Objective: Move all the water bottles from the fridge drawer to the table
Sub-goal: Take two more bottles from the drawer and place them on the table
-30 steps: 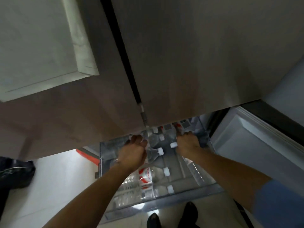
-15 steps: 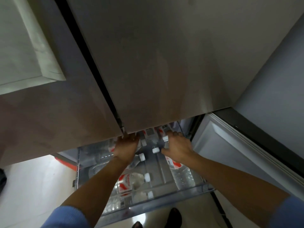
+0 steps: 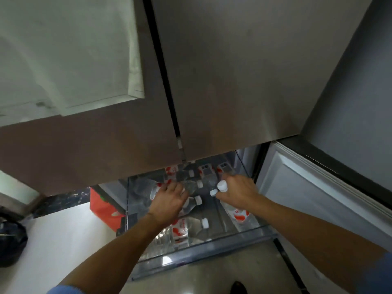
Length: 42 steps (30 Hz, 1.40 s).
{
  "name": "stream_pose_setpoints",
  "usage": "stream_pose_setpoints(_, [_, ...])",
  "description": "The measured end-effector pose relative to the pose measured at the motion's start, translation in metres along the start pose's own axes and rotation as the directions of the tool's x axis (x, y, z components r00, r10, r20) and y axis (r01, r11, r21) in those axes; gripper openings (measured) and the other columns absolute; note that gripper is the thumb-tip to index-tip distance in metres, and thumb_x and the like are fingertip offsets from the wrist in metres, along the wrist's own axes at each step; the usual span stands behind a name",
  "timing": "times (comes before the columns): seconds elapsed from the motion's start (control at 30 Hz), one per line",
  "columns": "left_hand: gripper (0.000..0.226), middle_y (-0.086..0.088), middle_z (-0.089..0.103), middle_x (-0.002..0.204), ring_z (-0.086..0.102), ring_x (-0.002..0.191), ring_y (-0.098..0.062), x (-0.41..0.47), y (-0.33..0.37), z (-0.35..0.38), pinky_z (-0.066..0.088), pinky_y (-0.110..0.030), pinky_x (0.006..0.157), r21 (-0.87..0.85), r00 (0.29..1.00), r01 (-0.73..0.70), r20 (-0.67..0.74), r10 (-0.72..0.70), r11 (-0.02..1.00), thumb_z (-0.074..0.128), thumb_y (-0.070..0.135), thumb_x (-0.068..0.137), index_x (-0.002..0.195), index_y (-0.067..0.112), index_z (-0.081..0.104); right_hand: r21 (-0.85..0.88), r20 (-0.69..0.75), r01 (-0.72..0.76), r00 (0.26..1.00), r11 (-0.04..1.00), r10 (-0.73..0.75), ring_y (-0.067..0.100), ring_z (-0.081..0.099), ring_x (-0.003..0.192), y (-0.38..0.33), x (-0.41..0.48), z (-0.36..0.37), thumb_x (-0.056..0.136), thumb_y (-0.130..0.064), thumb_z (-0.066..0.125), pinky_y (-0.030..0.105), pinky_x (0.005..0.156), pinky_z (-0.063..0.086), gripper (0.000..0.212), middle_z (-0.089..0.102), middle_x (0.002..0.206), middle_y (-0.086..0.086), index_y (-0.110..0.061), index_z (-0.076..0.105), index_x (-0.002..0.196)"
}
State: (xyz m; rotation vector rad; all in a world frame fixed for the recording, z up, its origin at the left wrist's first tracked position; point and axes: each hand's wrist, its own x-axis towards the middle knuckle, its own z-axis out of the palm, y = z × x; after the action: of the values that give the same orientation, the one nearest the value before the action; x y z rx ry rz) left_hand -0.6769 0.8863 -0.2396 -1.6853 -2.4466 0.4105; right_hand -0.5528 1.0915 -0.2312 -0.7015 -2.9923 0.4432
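Your right hand (image 3: 237,193) is curled round the neck of a water bottle (image 3: 222,186), of which little more than the capped end shows past your knuckles. Your left hand (image 3: 168,201) lies over another bottle (image 3: 191,188) with its fingers bent down onto it; I cannot tell whether it has closed. Around both hands the other bottles (image 3: 180,229) lie on their sides in the clear drawer (image 3: 201,256), pulled out below the closed fridge doors (image 3: 233,81). Most have their caps toward the middle. The worktop is not in view.

These look like full, thin-walled plastic bottles, so expect some weight in each. The walls will likely give if you squeeze hard. Coming from the fridge they may be cold and a little wet, so a loose hold on the smooth body could slip. Take each one at the neck just under the cap, or round the labelled waist where the ribs give purchase. They lie touching, so lift the upper one clear before pulling it toward you, or its neighbours may roll.
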Motion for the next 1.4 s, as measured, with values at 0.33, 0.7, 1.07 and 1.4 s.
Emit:
stream_pose_setpoints(0.33, [0.031, -0.010, 0.057, 0.077, 0.058, 0.065, -0.032, -0.061, -0.068, -0.056, 0.044, -0.033, 0.041, -0.182, 0.963, 0.093, -0.234, -0.135, 0.979, 0.073, 0.031, 0.077, 0.088, 0.010, 0.052, 0.066, -0.284, 0.097, 0.956, 0.993, -0.074, 0.029, 0.062, 0.061, -0.036, -0.054, -0.040, 0.070, -0.054, 0.047, 0.029, 0.050, 0.038, 0.042, 0.066, 0.066, 0.008, -0.013, 0.059, 0.075])
stream_pose_setpoints(0.7, [0.038, -0.007, 0.065, 0.081, 0.062, 0.062, -0.025, -0.171, -0.066, -0.131, 0.048, -0.033, 0.051, -0.341, 0.817, 0.267, -0.415, -0.399, 0.902, 0.051, 0.053, 0.088, 0.089, 0.015, 0.050, 0.048, -0.509, 0.352, 0.814, 0.935, -0.280, 0.018, 0.046, 0.052, -0.135, -0.075, -0.116, 0.078, -0.045, 0.057, 0.025, 0.052, 0.028, 0.028, 0.054, 0.060, 0.000, -0.018, 0.051, 0.072])
stream_pose_setpoints(1.07, [0.044, -0.004, 0.063, 0.063, 0.059, 0.051, -0.027, -0.399, 0.007, -0.127, 0.039, -0.026, 0.044, -0.251, 0.550, 0.720, -0.363, -0.752, 0.647, 0.037, 0.057, 0.085, 0.078, 0.016, 0.051, 0.154, -0.405, 0.702, 0.687, 0.696, -0.603, 0.015, 0.053, 0.052, -0.254, -0.176, -0.053, 0.079, -0.051, 0.058, 0.018, 0.051, 0.039, 0.036, 0.066, 0.068, 0.000, -0.016, 0.062, 0.078])
stream_pose_setpoints(1.4, [0.036, 0.005, 0.055, 0.059, 0.046, 0.045, -0.012, -0.683, 0.133, -0.113, 0.033, -0.021, 0.041, -0.138, 0.237, 0.959, -0.096, -0.967, 0.248, 0.049, 0.053, 0.089, 0.077, 0.019, 0.050, 0.216, -0.111, 0.875, 0.464, 0.434, -0.879, 0.034, 0.066, 0.081, -0.412, -0.358, 0.037, 0.079, -0.044, 0.064, 0.034, 0.068, 0.045, 0.034, 0.072, 0.086, 0.013, -0.015, 0.067, 0.097])
